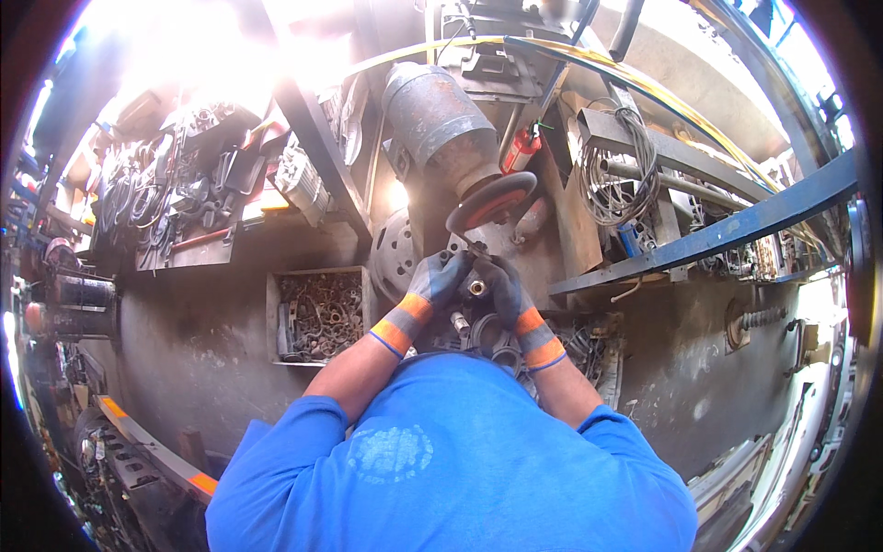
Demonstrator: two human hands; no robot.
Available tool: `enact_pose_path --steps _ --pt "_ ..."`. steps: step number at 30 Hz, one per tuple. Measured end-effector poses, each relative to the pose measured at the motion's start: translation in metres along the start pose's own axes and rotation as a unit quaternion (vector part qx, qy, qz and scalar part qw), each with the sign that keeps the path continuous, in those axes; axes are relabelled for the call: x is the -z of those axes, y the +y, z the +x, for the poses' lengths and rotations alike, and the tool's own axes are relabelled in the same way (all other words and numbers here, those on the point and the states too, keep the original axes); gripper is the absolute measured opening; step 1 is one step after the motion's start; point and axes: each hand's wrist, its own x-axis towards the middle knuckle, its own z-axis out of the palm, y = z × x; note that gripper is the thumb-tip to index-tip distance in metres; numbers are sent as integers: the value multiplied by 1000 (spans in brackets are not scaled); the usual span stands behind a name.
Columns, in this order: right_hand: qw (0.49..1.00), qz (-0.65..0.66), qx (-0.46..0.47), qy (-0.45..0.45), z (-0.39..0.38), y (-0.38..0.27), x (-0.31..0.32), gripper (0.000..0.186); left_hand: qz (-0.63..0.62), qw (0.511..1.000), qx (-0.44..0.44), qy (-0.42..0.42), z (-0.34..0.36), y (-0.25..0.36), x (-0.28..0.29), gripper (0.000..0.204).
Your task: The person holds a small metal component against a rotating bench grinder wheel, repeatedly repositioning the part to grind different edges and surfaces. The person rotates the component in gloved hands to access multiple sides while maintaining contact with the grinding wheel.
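Observation:
Both my hands wear dark grey gloves with orange and grey cuffs. They are close together below the rim of a round wheel (492, 202) fitted to a big grey motor (437, 115). My left hand (440, 279) and my right hand (504, 287) are closed on a small dark metal part (478, 250) at the wheel's lower edge. Fingers cover much of the part, so its shape is unclear. Between the hands shows a round brass-coloured end (477, 288); whether it belongs to the held part I cannot tell. Metal rings (506, 354) lie just below my hands.
At the left, a box (273, 317) holds rusty small parts. A perforated disc (395, 256) leans behind my left hand. A blue beam (727, 221) crosses at the right, near a coil of cable (625, 179). A red cylinder (521, 150) stands behind the wheel.

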Motion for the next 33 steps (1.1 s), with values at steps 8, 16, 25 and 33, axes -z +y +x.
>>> enact_pose_path --steps 8,16,25,33 --pt "990 104 2 -99 15 21 2 45 76 997 29 -19 -4 8 9 55" --pt "944 261 -38 -196 28 20 -14 36 71 996 -12 -60 6 0 23 32" --pt "885 394 -210 -133 24 -5 -27 39 26 996 83 15 6 9 31 52" --pt "802 498 -88 -319 43 29 -24 40 72 993 87 17 -16 49 28 51"
